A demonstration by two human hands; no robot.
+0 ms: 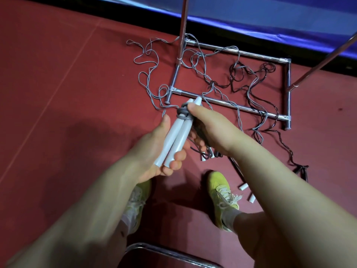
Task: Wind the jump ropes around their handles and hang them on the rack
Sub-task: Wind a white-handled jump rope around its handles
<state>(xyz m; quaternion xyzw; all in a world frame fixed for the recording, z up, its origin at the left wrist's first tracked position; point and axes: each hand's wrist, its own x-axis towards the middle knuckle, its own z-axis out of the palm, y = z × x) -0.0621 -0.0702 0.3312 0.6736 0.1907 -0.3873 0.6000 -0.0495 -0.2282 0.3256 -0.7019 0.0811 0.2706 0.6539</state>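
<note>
Left hand: the left hand [154, 151] is lying palm up under the lower ends of the grey handles [174, 138], its fingers curling round them and holding the pair side by side, tilted up and away.
Right hand: the right hand [210, 126] is sitting at the upper part of the handles, thumb lying along the top beside the wound turns; its grip is pinching the grey rope [183, 114], the fingers themselves being mostly hidden behind the hand.
Winding: a few turns of grey rope are sitting tight around both handles near their tips.
Loose rope: the rest of the grey rope is trailing down to the red floor [58, 93] in loops across the rack base [228, 103].
Black rope: a black rope [251, 78] is lying tangled over the same base, running out to the right.
Rack: chrome tubes are forming a rectangle on the floor, with uprights [182, 28] rising from it.
Other handles: small white handle ends [243, 187] are lying on the floor near the right yellow shoe [222, 192].
Near edge: a curved chrome tube [164, 252] is showing at the bottom.
</note>
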